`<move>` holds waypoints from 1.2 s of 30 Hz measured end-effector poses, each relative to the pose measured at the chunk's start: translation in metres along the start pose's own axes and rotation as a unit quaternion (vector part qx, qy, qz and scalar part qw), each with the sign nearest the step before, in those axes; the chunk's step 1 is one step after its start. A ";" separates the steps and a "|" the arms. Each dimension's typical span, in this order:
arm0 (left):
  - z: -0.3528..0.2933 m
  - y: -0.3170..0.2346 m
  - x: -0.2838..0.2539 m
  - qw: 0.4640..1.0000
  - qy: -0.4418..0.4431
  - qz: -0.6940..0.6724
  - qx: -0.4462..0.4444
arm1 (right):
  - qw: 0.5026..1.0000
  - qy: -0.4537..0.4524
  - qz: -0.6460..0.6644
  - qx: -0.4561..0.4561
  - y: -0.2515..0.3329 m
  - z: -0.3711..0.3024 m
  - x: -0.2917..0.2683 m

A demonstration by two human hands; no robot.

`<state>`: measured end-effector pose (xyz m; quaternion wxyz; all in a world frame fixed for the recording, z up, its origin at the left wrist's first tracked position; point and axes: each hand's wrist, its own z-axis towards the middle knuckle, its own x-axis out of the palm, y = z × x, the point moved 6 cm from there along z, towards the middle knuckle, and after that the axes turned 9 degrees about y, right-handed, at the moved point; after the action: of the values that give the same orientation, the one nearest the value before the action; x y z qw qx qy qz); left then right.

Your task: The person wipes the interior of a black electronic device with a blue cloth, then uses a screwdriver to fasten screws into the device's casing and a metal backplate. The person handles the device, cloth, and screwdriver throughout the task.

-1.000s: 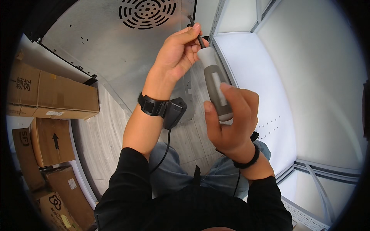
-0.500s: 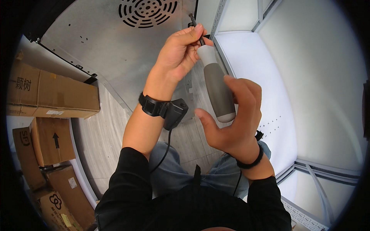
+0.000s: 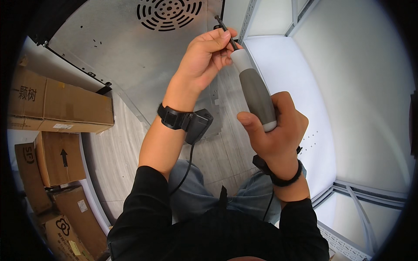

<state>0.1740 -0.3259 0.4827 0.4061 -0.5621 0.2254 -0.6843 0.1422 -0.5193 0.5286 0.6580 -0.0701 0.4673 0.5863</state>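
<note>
A screwdriver (image 3: pixel 256 93) with a thick grey handle and pale ends slants up and left toward the metal panel (image 3: pixel 130 56). Its dark shaft reaches a spot by the panel's right edge, where the tip is too small to make out fully. My left hand (image 3: pixel 204 56) pinches the shaft just above the handle, thumb on top. Around the handle's butt end is my right hand (image 3: pixel 283 135), closed loosely, its thumb on the left side and its fingers curled on the right. A black strapped device (image 3: pixel 198 125) sits on my left wrist.
Cardboard boxes (image 3: pixel 78 104) are stacked on the left. To the right stands a white shelf (image 3: pixel 278 65) in a metal frame, with several small screws (image 3: pixel 311 140) scattered on it. Round vent slots (image 3: pixel 170 11) pierce the panel. Cables run from both wrists.
My right hand has moved right and its thumb has come in nearer the handle. The handle's butt end has swung right and slightly up, while my left hand keeps its pinch.
</note>
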 end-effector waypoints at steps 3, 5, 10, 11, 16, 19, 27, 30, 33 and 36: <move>0.001 0.003 0.002 1.000 -0.011 -0.024 0.017 | 1.000 0.001 0.000 0.005 -0.002 0.000 -0.002; 0.002 0.005 -0.003 0.999 0.002 -0.040 0.006 | 0.998 -0.044 0.045 -0.004 0.001 0.002 -0.006; 0.003 0.007 -0.003 0.999 0.012 -0.031 0.001 | 0.991 -0.082 0.081 -0.068 -0.001 -0.002 0.001; 0.003 0.006 -0.004 1.000 0.012 -0.026 -0.001 | 0.992 -0.069 0.104 -0.035 -0.005 -0.003 0.004; 0.000 0.003 -0.002 0.999 -0.044 0.028 0.010 | 0.982 -0.027 0.182 0.036 -0.009 -0.004 0.005; -0.002 -0.002 0.000 0.996 -0.059 0.065 0.025 | 0.980 -0.007 0.195 0.036 -0.008 -0.004 0.004; -0.003 0.001 -0.001 0.996 -0.030 0.079 0.026 | 0.975 0.005 0.214 0.051 -0.005 -0.006 0.001; -0.001 0.011 0.007 0.997 -0.052 0.059 0.024 | 0.953 0.037 0.256 0.155 -0.032 -0.005 -0.010; 0.004 0.035 0.017 0.992 -0.089 0.087 -0.011 | 0.894 0.072 0.362 0.255 -0.069 -0.004 -0.030; 0.012 0.072 0.034 0.986 -0.103 0.126 -0.021 | 0.899 0.136 0.323 0.262 -0.117 -0.009 -0.055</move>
<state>0.2061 -0.3924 0.4514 0.4987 -0.6048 0.2658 -0.5611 0.2418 -0.5996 0.5090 0.3567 0.1806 0.6863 0.6075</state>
